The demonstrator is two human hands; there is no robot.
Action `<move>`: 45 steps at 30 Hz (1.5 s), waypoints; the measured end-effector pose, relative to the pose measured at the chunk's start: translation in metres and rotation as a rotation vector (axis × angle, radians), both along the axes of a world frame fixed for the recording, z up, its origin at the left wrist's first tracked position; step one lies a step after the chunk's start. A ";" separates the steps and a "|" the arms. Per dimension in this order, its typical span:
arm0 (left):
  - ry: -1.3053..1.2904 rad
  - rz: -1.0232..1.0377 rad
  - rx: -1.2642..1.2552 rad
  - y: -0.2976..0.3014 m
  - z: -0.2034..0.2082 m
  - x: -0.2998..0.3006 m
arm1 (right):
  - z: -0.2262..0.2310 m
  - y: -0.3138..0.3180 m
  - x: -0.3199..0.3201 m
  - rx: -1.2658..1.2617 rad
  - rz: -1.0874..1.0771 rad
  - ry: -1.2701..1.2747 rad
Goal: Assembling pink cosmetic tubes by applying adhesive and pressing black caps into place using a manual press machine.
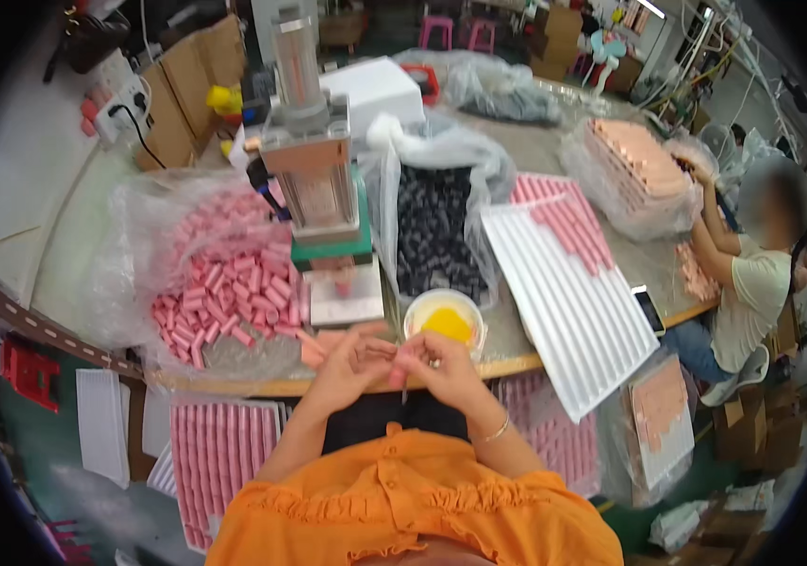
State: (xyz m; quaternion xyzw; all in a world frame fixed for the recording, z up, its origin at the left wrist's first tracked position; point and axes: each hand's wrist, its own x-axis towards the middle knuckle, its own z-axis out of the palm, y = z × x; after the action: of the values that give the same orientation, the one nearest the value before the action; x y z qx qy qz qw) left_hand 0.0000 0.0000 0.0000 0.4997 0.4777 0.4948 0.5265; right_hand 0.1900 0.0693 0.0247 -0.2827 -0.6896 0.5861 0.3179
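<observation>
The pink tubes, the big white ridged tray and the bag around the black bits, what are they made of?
Pink tubes: probably smooth plastic, with a sheen and even colour. White ridged tray: likely thin moulded plastic, given its regular grooves. Bag: clear plastic film, it seems, being see-through and crinkled.

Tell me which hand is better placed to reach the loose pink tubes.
Probably the left hand: the loose pink tubes lie over on its side, while the right hand is farther from them, near the white tub.
</observation>
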 end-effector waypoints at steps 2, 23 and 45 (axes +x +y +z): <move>0.044 -0.001 0.049 -0.009 -0.008 -0.002 | -0.002 -0.008 0.001 -0.121 0.068 0.045; 0.318 0.039 0.071 -0.020 0.025 0.011 | -0.006 -0.011 -0.002 0.367 -0.060 -0.052; 1.096 0.546 0.179 -0.051 -0.009 -0.184 | -0.036 0.137 -0.029 0.601 -0.357 -0.707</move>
State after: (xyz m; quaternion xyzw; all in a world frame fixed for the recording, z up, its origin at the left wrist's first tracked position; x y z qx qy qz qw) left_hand -0.1836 -0.0506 -0.0086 0.5831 0.7461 0.3209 0.0148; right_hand 0.1607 0.2063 -0.0111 -0.4736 -0.8345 0.1660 0.2274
